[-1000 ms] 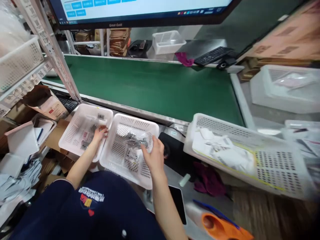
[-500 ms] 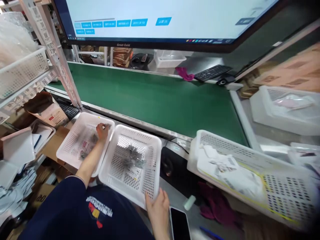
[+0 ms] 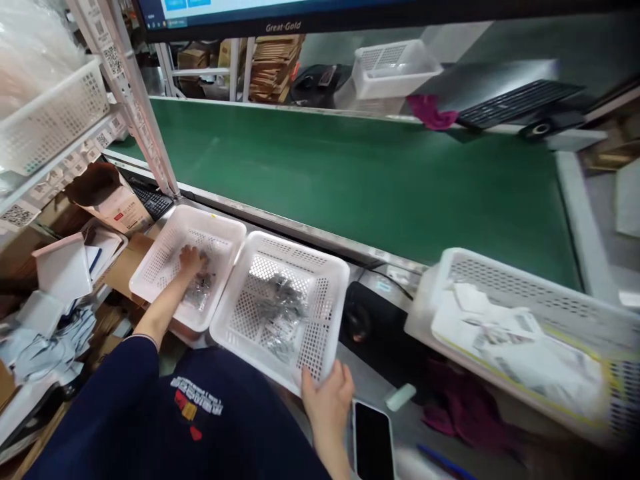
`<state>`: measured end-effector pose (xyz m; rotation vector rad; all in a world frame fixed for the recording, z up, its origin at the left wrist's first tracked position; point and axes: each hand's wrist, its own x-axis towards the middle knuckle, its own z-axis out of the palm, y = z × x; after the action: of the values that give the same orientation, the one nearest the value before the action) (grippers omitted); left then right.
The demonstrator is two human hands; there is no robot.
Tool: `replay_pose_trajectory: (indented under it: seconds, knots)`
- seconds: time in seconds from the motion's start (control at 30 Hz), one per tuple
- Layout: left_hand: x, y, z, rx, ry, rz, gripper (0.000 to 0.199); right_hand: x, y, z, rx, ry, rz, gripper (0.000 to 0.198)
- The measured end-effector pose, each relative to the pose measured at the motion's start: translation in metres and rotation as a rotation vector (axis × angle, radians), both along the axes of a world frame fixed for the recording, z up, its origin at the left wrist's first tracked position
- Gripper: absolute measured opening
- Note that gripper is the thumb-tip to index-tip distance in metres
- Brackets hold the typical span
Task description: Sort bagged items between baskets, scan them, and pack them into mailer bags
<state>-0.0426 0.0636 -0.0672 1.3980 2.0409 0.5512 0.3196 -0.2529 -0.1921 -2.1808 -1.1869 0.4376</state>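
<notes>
Two white perforated plastic baskets stand side by side in front of me. In the left basket point(image 3: 150, 257), my left hand point(image 3: 191, 260) reaches down beside small clear plastic packets point(image 3: 200, 290); its fingers look loosely apart, with their tips partly hidden. My right hand point(image 3: 327, 397) grips the near right corner of the right basket point(image 3: 227, 333), thumb over the rim. Inside that basket lies a heap of clear bags point(image 3: 283, 307) with dark grey contents too blurred to make out.
A green conveyor belt point(image 3: 350, 173) runs behind the baskets. At right are a mouse point(image 3: 357, 320), a phone point(image 3: 373, 440), a purple cloth point(image 3: 465, 413) and a long white basket point(image 3: 515, 273) of packages. A metal post point(image 3: 135, 100) rises at left; a monitor point(image 3: 325, 20) hangs above.
My left hand has moved from the left basket's right wall down toward its middle, over the packets. My right hand keeps its grip on the right basket. The camera view has shifted.
</notes>
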Motion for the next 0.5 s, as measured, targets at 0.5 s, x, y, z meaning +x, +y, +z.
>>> replay_pose_trajectory:
  seconds: [0.5]
  knots:
    - [-0.003,0.074,0.053,0.121,-0.333,0.088,0.016,-0.024,0.103,0.058,0.233,-0.057,0.198,0.085]
